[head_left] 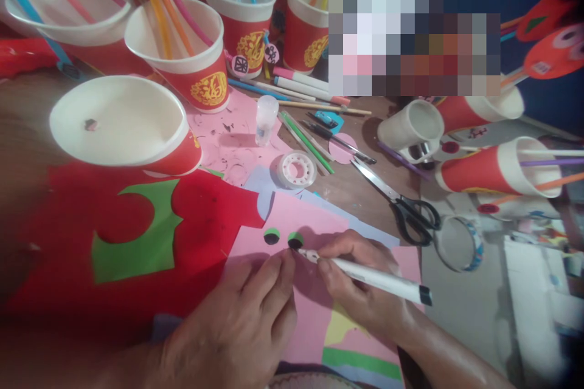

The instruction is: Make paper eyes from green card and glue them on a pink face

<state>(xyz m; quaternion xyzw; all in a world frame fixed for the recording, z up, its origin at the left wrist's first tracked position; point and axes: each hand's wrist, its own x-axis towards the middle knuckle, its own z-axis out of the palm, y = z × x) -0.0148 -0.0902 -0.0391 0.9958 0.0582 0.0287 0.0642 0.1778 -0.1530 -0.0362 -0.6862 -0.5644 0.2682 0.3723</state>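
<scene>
In the head view my right hand (360, 273) grips a white marker (378, 278) with a black end, its tip touching a small green and black paper circle (295, 241). Close by on the left, my left hand (246, 310) is closed, with bent fingers together and fingertips pressing at that circle's lower edge. A second green and black circle (272, 236) lies beside it. Both circles rest on a pink paper sheet (314, 211). Left of my hands, a green paper piece (137, 261) with a round cut-out lies on red paper (205, 213).
Red and white paper cups (201, 82) holding straws stand at the back. An empty cup (123, 124) tilts at left. A tape roll (297, 171), a small clear bottle (266, 118) and black-handled scissors (413, 216) lie beyond my hands. A larger tape ring (474, 249) is at right.
</scene>
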